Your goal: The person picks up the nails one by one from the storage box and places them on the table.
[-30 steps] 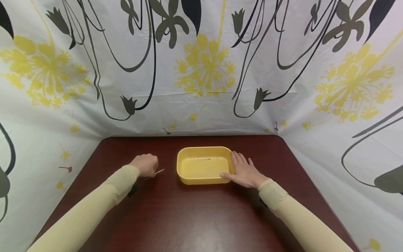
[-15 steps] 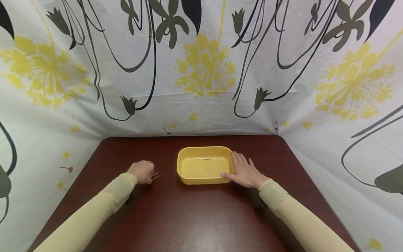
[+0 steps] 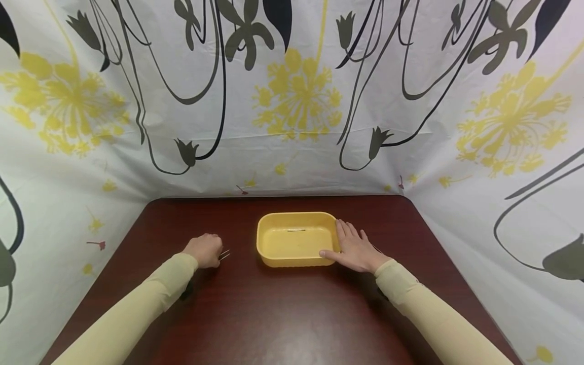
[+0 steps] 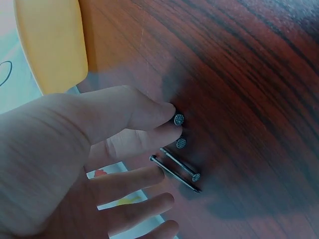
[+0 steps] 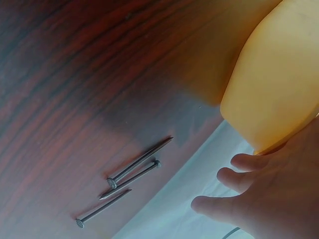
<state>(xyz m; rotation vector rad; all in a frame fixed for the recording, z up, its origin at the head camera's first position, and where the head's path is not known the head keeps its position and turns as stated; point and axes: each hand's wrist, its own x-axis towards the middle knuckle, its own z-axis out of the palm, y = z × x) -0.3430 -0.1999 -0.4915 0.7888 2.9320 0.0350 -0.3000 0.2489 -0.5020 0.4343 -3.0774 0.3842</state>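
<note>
Our left hand (image 3: 206,249) had slid back from the tray (image 3: 295,238) and now pinched two nails (image 4: 178,131) over the bench (image 3: 283,314), two more lying below. Our right hand (image 3: 356,249) stayed flat against the tray.

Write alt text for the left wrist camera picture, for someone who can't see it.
A left hand reaches over a dark red wooden table, its fingertips touching the heads of two steel nails, while two more nails lie flat side by side just below. A corner of a yellow plastic tray shows at the upper left.
</note>
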